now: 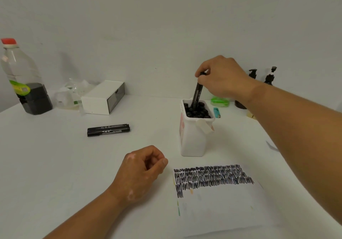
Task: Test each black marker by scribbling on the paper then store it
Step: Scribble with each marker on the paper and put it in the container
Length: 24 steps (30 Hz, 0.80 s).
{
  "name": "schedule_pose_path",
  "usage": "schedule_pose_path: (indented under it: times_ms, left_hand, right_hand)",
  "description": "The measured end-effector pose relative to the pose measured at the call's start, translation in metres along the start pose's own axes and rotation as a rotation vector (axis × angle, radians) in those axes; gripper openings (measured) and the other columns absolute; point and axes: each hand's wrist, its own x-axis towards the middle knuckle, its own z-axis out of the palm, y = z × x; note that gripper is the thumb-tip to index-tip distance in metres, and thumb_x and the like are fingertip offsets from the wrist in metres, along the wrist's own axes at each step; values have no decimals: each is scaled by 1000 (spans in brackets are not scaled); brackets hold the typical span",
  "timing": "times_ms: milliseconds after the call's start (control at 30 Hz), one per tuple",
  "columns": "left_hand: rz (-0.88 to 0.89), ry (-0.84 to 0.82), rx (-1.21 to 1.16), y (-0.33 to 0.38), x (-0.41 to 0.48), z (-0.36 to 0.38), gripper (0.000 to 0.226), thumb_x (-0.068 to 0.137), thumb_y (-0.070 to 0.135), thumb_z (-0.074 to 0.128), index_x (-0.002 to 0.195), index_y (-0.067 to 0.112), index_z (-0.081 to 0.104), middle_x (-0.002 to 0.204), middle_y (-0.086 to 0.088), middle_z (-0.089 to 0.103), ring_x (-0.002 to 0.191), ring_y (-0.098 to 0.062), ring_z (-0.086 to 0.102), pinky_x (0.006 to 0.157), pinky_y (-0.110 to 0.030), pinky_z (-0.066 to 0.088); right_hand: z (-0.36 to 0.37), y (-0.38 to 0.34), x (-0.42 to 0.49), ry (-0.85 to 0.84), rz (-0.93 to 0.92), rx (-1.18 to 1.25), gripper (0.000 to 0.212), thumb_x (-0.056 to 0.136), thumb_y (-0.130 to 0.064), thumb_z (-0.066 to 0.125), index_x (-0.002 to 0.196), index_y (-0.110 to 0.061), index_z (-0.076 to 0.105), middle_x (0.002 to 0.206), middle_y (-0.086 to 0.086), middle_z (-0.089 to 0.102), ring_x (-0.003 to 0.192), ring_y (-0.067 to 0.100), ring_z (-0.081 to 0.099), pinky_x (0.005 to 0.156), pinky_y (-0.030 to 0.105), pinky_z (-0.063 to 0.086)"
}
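Black marker (197,94) pinched by right hand (222,77) over white holder (194,140); left hand (142,172) rests loosely curled, empty

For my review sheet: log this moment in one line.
right hand grips black marker in white plastic holder | left hand empty | two black markers lie left

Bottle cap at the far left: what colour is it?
The bottle cap is red; head view shows it.
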Motion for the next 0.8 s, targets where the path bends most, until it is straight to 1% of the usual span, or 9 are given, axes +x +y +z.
schedule_pose_path:
  times_ms: [67, 133, 233, 367, 500, 600, 667, 700, 800]
  left_hand:
    - [2, -1, 1, 0, 0, 0, 17, 89, 23, 71, 75, 30, 66, 65, 2, 68, 56, -19, 62, 56, -25, 53]
    - [0, -6, -5, 0, 0, 0, 17, 89, 23, 71, 74, 28, 66, 64, 2, 68, 57, -22, 62, 58, -31, 54]
    - [-1, -12, -9, 1, -1, 1, 17, 89, 23, 71, 74, 28, 66, 64, 2, 67, 58, -24, 61, 58, -34, 54]
    - [-7, -19, -5, 2, -1, 1, 17, 89, 23, 71, 73, 27, 66, 63, 2, 67, 58, -25, 60, 58, -32, 52]
    - [-10, -20, 8, 2, -1, 1, 17, 89, 23, 71, 73, 26, 66, 64, 2, 67, 56, -22, 61, 56, -27, 52]
    - [-13, -17, 8, 3, -1, 0, 18, 89, 22, 71, 73, 27, 66, 64, 1, 68, 56, -21, 61, 56, -26, 52]
    - [-17, -16, 12, 3, -2, -1, 18, 89, 23, 71, 72, 28, 66, 64, 1, 68, 56, -20, 61, 56, -25, 52]
    - [-19, -16, 9, 3, -1, -1, 18, 89, 22, 71, 72, 28, 66, 64, 1, 68, 56, -19, 61, 55, -24, 52]
    - [-21, -18, -2, 3, -1, -1, 19, 89, 22, 71, 72, 28, 66, 64, 2, 68, 54, -16, 60, 55, -22, 51]
  right_hand:
    - [1, 2, -1, -12, -5, -1, 22, 93, -20, 59, 104, -27, 77, 74, -27, 50, 68, -6, 50, 57, 5, 31]
    - [6, 3, -6, -62, -12, -27, 24, 92, -18, 60, 106, -27, 77, 78, -20, 56, 71, 1, 56, 62, 9, 37]
    - [12, 4, -12, -96, -13, -26, 28, 92, -15, 59, 110, -27, 76, 93, -10, 61, 85, 12, 59, 74, 18, 41]
    - [13, 0, -12, -148, -30, -57, 31, 93, -12, 56, 112, -30, 73, 98, -9, 60, 90, 13, 60, 77, 21, 43]
    - [7, -5, -7, -225, -27, -94, 34, 95, -11, 54, 113, -32, 73, 103, -7, 60, 97, 12, 55, 83, 22, 45]
    - [5, -8, -8, -246, -28, -160, 33, 96, -9, 54, 117, -26, 73, 111, -5, 66, 103, 15, 58, 86, 23, 46]
    - [7, -9, -11, -274, -39, -234, 29, 96, -13, 57, 117, -20, 76, 118, -3, 71, 109, 20, 63, 90, 28, 51]
    - [9, -8, -14, -286, -45, -267, 27, 96, -17, 58, 116, -19, 77, 118, -1, 72, 109, 23, 64, 91, 30, 52]
    - [15, -1, -20, -304, -41, -287, 25, 97, -26, 60, 112, -20, 78, 111, 1, 75, 103, 25, 66, 89, 33, 53]
